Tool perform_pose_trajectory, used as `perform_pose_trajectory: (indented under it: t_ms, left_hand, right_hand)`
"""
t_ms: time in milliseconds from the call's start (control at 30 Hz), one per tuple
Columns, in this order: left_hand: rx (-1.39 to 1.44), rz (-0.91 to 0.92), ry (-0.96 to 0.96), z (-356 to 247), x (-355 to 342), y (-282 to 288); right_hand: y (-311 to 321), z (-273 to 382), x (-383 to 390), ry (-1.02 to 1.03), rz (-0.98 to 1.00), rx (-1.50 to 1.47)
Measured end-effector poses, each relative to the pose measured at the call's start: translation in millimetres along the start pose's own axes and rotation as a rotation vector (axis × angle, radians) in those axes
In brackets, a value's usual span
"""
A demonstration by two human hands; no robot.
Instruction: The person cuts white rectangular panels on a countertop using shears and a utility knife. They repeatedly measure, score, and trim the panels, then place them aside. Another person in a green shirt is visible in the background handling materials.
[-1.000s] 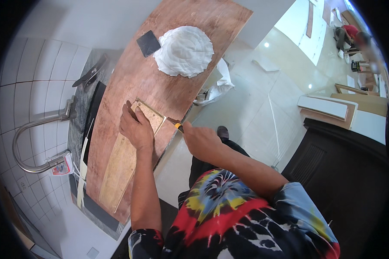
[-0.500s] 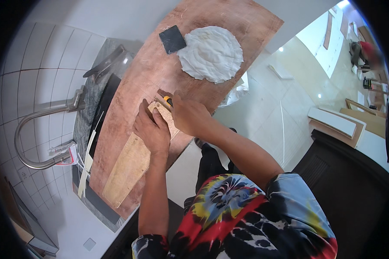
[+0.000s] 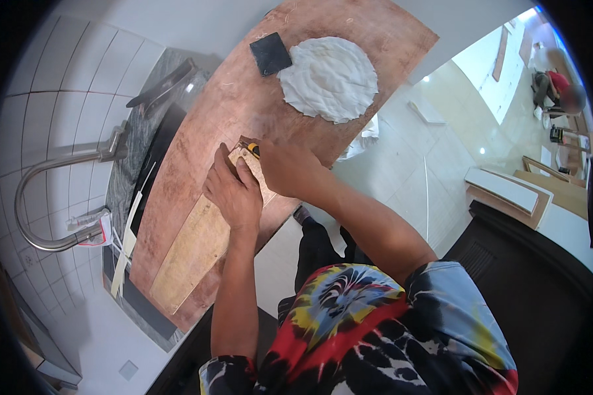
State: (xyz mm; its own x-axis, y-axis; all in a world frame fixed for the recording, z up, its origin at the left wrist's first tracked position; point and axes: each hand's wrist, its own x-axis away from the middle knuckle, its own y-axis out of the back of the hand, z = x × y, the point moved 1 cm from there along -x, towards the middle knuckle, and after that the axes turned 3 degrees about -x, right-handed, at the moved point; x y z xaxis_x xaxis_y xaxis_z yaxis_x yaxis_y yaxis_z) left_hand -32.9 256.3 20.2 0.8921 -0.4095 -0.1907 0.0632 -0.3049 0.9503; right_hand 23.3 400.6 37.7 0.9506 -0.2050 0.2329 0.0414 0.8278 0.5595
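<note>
Left hand rests palm-down, half open, thumb apart, over the far end of a tan, straight-edged wooden strip on the mottled reddish board, while right hand, forearm slanting, curls closed around a yellow-and-black tool, its handle mostly hidden, tip indistinct.

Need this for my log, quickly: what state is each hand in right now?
Left hand: open, laid on the narrow tan board.
Right hand: closed, holding a yellow-and-black tool.
</note>
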Motion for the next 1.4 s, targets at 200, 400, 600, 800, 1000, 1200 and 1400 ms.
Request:
perform_pose_trajectory:
  t_ms: [200, 400, 600, 800, 1000, 1200, 1400]
  left_hand:
    - [-0.036, -0.043, -0.029, 0.9, -0.4, -5.7]
    - [-0.023, -0.128, -0.065, 5.0, 1.1, -9.7]
    - [-0.015, -0.085, -0.015, 1.6, 2.0, -6.1]
    - [0.033, -0.040, 0.001, 2.2, 1.1, -0.2]
    - [0.025, -0.031, -0.030, 1.2, -2.5, -4.9]
    - [0.004, -0.051, -0.045, 2.3, 0.6, -1.5]
    - [0.018, -0.031, -0.032, 1.4, 0.7, -0.5]
  right_hand:
    - [-1.0, -6.8, 15.3, 0.035, -0.049, 0.032]
    - [3.2, -8.5, 74.9, -0.039, -0.034, 0.038]
    - [5.0, -17.4, 129.8, -0.132, 0.053, 0.038]
    - [39.8, -6.4, 116.6, -0.182, 0.008, -0.041]
    - [14.3, -17.8, 29.1, -0.042, -0.152, -0.117]
    - [-13.6, -17.5, 1.3, -0.008, -0.099, -0.065]
    - [-4.2, -7.6, 2.1, 0.016, -0.067, -0.043]
